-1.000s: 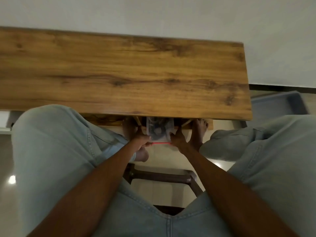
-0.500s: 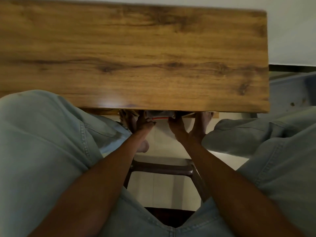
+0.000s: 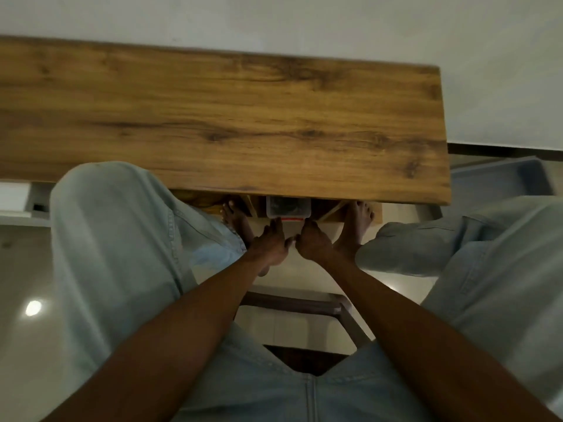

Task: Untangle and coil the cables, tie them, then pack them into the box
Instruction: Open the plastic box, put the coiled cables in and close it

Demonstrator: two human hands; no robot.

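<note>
Both hands reach down between the knees toward the clear plastic box with a red strip along its near edge, which sits low beneath the near edge of the long wood-grain tabletop, half hidden under that edge. Dark cables show dimly through its lid. The left hand lies with straight fingers touching the box's near-left corner; the right hand sits at the near-right corner with knuckles bent, but I cannot tell whether it is actually gripping anything. Room is tight here: a bare foot stands just beside each hand, left and right, and the light denim-clad legs hem in both sides. Nearer than the box, a dark chair rail crosses between the forearms. Well to the right of the tabletop's end lies a grey plastic tray on the pale floor. Against a second ago, the box sits further under the tabletop, and the hands no longer clasp its sides but rest at its near edge.
</note>
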